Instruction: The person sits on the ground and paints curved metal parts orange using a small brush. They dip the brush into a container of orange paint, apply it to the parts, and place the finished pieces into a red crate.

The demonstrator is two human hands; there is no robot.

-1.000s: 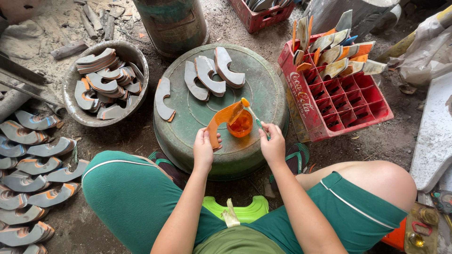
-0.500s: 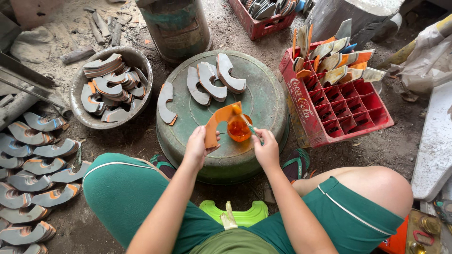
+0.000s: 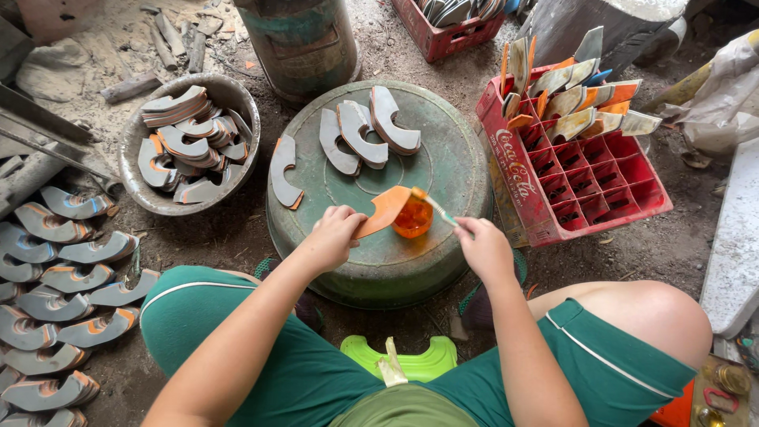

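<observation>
On the upturned green tub (image 3: 443, 158): work in hand, centre of view.
Left hand (image 3: 334, 236): closed around the lower end of an orange curved sole piece (image 3: 382, 210); piece now lifted and slanted up to the right, no longer standing hooked over the jar as half a second ago.
Right hand (image 3: 484, 249): pinched shut on a thin brush (image 3: 436, 207); bristle end now at the rim of the small orange jar (image 3: 413, 219), touching the upper tip of the piece.
Jar: upright on the tub top, just beside the raised piece, between both hands; place unchanged.
Hands: spread a little wider apart than before.
Tub top, far side: three grey curved pieces (image 3: 362, 130) leaning in a row, one more (image 3: 282, 170) lying flat at the left edge; all unmoved.
Left of tub: round metal basin (image 3: 132, 170) heaped with grey and orange pieces.
Far left on the ground: rows of finished pieces (image 3: 55, 292) laid out.
Right of tub: red crate (image 3: 624, 190), coated pieces standing upright in its far compartments, near compartments bare.
Below: green shorts, knees either side of the tub, green stool (image 3: 411, 364) between them.
</observation>
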